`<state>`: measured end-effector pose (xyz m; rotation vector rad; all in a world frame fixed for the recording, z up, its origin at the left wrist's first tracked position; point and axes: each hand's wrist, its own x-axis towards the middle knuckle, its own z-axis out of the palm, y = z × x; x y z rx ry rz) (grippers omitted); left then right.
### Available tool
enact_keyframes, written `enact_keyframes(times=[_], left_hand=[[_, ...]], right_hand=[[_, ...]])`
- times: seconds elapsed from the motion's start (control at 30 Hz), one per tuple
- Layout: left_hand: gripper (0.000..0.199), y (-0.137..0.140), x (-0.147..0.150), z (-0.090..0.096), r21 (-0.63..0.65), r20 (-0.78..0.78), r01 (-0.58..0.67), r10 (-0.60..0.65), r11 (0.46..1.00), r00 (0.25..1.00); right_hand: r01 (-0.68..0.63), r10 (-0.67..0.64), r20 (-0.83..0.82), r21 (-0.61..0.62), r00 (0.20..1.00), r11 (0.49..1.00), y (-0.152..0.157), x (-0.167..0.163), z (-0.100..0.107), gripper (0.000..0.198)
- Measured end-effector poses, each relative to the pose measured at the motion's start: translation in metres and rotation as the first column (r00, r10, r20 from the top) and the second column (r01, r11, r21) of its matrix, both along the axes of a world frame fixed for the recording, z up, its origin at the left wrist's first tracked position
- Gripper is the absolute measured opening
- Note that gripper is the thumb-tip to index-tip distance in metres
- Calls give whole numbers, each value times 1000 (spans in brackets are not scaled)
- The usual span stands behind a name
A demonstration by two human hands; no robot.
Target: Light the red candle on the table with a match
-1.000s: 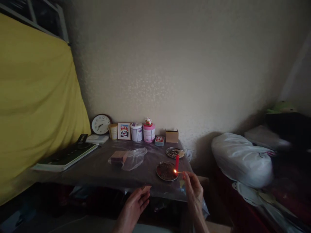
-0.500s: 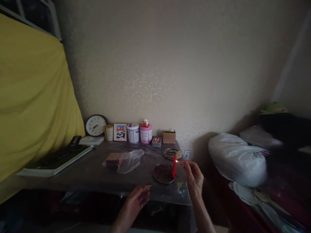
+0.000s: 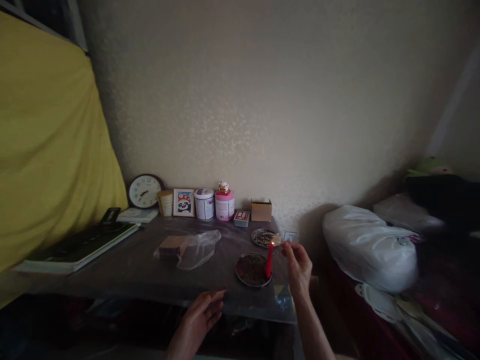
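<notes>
A red candle stands upright on the right side of a round metal plate with dark matter in it. A small flame glows at the candle's top. My right hand pinches a thin matchstick, its far end close to the wick. Below and left of the plate, my left hand holds a small flat brown piece between thumb and fingers. Behind the candle is a second plate with several matchsticks in it.
A brown block-like pack lies partly in a clear plastic bag on the table. A clock, tins, a picture frame and a small box line the wall. White bags sit at right.
The right hand has drawn slightly up with the matchstick, and the flame now shows at the candle's top rather than beside it. The left hand has shifted a little left and down.
</notes>
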<state>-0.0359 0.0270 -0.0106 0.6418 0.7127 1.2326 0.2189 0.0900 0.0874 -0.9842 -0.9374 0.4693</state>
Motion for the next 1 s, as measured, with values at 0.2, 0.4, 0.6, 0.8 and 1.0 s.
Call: enact_keyframes(times=[0.2, 0.4, 0.6, 0.8, 1.0], left_hand=[[23, -1, 1, 2, -13, 19, 20, -19, 1000, 1000], [24, -1, 2, 2, -32, 12, 17, -17, 999, 1000], [25, -3, 1, 3, -22, 0, 44, -44, 999, 999], [22, -3, 1, 3, -34, 23, 44, -43, 998, 999], [25, -1, 1, -1, -39, 9, 48, -47, 998, 999]], right_hand=[[-10, 10, -30, -9, 999, 1000, 5, 1, -3, 27], [-8, 7, -43, -18, 999, 1000, 8, 2, -5, 27], [-7, 5, -67, -36, 998, 999, 11, 1, -8, 30], [-19, 17, -85, -33, 996, 999, 12, -1, -8, 30], [-27, 24, -97, -27, 995, 999, 12, -2, -8, 29]])
